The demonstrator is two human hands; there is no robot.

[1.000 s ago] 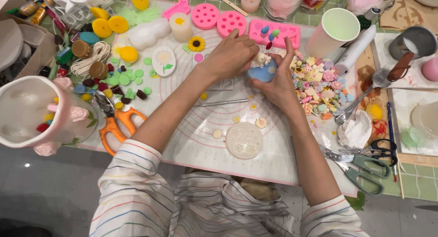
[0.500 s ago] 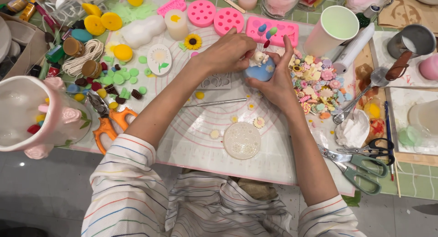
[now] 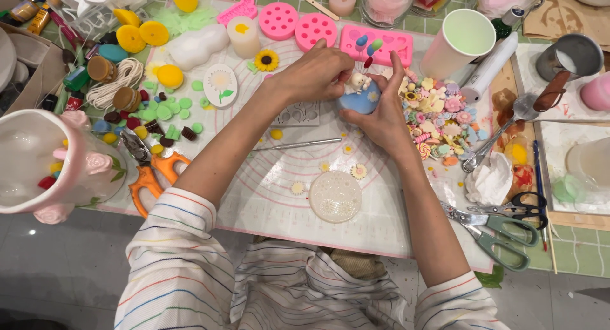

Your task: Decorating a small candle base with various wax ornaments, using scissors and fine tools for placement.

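Head view: at twelve o'clock on the ringed work mat (image 3: 267, 196), the right hand (image 3: 381, 117) cups a small blue dome (image 3: 357, 101) from below, fingers curled close to steady it. The left hand (image 3: 314, 73) pinches narrowly at the tiny white figure (image 3: 358, 82) on top. Pastel charms (image 3: 438, 117) lie at three o'clock, pink moulds (image 3: 298, 25) beyond.

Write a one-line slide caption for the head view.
Right hand cradles a blue round piece while left hand touches its white figurine, above a craft mat.
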